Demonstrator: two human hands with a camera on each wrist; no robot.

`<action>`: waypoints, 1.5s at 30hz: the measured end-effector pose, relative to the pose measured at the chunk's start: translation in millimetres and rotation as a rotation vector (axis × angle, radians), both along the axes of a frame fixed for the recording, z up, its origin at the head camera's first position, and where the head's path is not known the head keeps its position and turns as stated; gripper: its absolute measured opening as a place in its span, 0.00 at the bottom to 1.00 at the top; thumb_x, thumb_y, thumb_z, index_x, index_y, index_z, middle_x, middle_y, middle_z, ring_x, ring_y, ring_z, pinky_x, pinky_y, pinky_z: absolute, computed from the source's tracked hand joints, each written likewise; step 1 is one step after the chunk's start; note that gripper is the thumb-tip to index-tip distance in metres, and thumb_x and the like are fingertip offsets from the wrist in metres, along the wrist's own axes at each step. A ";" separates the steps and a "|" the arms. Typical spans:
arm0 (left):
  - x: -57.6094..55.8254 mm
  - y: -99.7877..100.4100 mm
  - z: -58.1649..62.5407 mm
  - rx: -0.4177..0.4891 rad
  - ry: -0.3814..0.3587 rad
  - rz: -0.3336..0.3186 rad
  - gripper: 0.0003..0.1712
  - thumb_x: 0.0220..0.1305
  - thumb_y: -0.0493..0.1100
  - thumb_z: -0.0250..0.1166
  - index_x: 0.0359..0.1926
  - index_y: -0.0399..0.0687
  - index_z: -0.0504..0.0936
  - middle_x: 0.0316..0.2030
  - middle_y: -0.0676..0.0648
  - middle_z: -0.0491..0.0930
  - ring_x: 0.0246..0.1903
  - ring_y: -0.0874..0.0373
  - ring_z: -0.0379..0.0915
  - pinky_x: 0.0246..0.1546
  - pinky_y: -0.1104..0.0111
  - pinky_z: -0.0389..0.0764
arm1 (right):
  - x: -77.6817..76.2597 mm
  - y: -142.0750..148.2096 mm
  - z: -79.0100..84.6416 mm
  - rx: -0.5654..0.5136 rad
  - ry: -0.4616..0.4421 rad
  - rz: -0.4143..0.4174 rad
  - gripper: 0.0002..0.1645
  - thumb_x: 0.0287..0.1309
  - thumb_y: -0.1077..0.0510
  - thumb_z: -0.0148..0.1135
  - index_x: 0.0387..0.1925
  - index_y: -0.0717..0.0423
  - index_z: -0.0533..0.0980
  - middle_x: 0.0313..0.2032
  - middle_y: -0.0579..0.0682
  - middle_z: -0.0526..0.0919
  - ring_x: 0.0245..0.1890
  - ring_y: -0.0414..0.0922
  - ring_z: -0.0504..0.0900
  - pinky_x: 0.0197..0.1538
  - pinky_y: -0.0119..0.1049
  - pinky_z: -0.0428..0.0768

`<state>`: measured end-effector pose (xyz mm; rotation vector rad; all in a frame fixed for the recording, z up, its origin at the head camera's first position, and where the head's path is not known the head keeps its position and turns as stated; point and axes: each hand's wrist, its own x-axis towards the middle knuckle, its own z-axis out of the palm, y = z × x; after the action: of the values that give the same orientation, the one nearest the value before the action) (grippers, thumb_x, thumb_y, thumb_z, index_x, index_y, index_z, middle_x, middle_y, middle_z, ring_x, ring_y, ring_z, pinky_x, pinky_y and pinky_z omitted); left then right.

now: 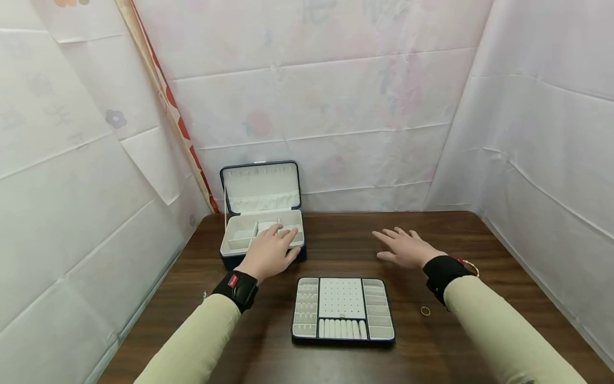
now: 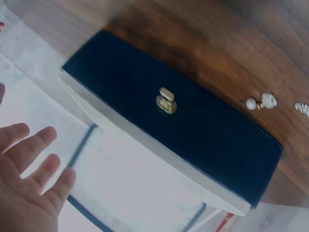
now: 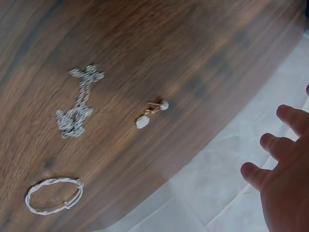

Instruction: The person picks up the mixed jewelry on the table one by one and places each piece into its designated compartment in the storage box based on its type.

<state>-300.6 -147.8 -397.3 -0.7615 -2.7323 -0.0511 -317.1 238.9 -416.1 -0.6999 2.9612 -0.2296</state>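
Observation:
My left hand [image 1: 271, 252] hovers, fingers spread, above the front of a dark blue jewelry box [image 1: 261, 213], whose lid stands up against the back. A gold clasp [image 2: 167, 100] on its front shows in the left wrist view. My right hand [image 1: 404, 248] is in the air over the table's right side, with its fingers extended and nothing held. Between the two arms lies a jewelry tray [image 1: 341, 298] with a dotted white panel, ring rolls and side compartments. A pearl earring [image 3: 152, 113], a silver chain [image 3: 79, 104] and a twisted silver bracelet [image 3: 54, 195] appear in the right wrist view.
A gold ring [image 1: 425, 311] rests on the brown wooden table [image 1: 336, 234] right of the tray. Left of the box lie a pearl earring [image 2: 261, 101] and a silver piece [image 2: 302, 107] cut off by the frame. White sheets [image 1: 312, 106] hang around the table.

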 end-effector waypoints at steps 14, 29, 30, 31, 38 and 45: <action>31.7 8.0 -6.4 0.050 0.043 -0.097 0.13 0.71 0.46 0.61 0.26 0.55 0.73 0.15 0.58 0.69 0.17 0.63 0.66 0.19 0.65 0.69 | 31.7 25.0 -2.8 0.078 -0.030 0.122 0.38 0.74 0.41 0.56 0.77 0.53 0.62 0.66 0.64 0.73 0.67 0.63 0.71 0.66 0.67 0.66; 40.2 5.2 -29.1 0.086 -0.548 0.127 0.21 0.72 0.57 0.60 0.22 0.54 0.76 0.16 0.54 0.72 0.16 0.58 0.72 0.21 0.62 0.71 | 69.1 42.4 -0.5 0.016 -0.042 0.275 0.14 0.65 0.51 0.68 0.47 0.52 0.78 0.29 0.37 0.76 0.28 0.33 0.72 0.34 0.38 0.76; 40.5 4.6 -29.9 0.101 -0.587 0.137 0.21 0.72 0.58 0.60 0.24 0.54 0.77 0.16 0.53 0.74 0.15 0.57 0.73 0.20 0.63 0.71 | 71.2 43.5 -0.9 0.008 -0.065 0.279 0.12 0.65 0.50 0.68 0.44 0.51 0.77 0.28 0.35 0.74 0.26 0.31 0.71 0.32 0.36 0.75; 40.8 4.0 -31.0 0.114 -0.623 0.149 0.20 0.72 0.58 0.60 0.26 0.54 0.77 0.16 0.52 0.75 0.15 0.56 0.75 0.19 0.63 0.72 | 73.1 44.5 -1.5 -0.003 -0.092 0.278 0.11 0.65 0.50 0.68 0.43 0.50 0.77 0.27 0.35 0.73 0.25 0.30 0.70 0.31 0.35 0.74; 41.5 3.2 -37.5 0.183 -0.748 0.151 0.19 0.72 0.56 0.62 0.30 0.48 0.79 0.15 0.48 0.76 0.15 0.56 0.75 0.16 0.65 0.75 | 78.5 51.1 -7.1 -0.004 -0.147 0.253 0.16 0.63 0.48 0.70 0.35 0.46 0.69 0.23 0.35 0.68 0.21 0.31 0.67 0.27 0.31 0.68; 43.4 6.2 -42.0 0.197 -0.776 0.129 0.17 0.71 0.54 0.61 0.31 0.47 0.80 0.15 0.48 0.76 0.15 0.55 0.74 0.15 0.65 0.75 | 79.8 52.5 -14.3 -0.024 -0.157 0.271 0.19 0.59 0.45 0.72 0.33 0.46 0.69 0.23 0.34 0.68 0.22 0.31 0.67 0.27 0.31 0.67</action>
<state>-257.2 -141.7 -439.2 -0.5850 -3.4083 -0.7141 -237.3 291.4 -430.3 -1.0233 2.6833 -0.2840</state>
